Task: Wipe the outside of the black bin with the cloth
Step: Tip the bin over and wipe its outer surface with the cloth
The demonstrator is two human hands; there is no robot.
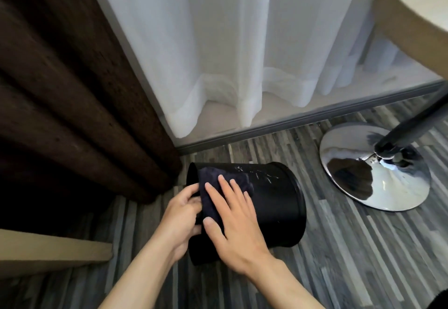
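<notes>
The black bin [274,202] lies tipped on its side on the striped floor, its open mouth facing left and its base to the right. A dark cloth [213,182] is draped over the bin's upper wall near the rim. My right hand [232,219] lies flat on the cloth with fingers spread, pressing it against the bin. My left hand [180,216] grips the bin's rim at the mouth, fingers curled around the edge and touching the cloth's lower corner. Pale smudges show on the bin's wall beyond the cloth.
A heavy brown curtain [72,104] hangs to the left, touching the floor beside the bin. White sheer curtains [230,54] hang behind. A chrome table base [378,175] with a dark pole stands on the right, under a round tabletop [417,12]. A beige furniture edge [48,250] sits at lower left.
</notes>
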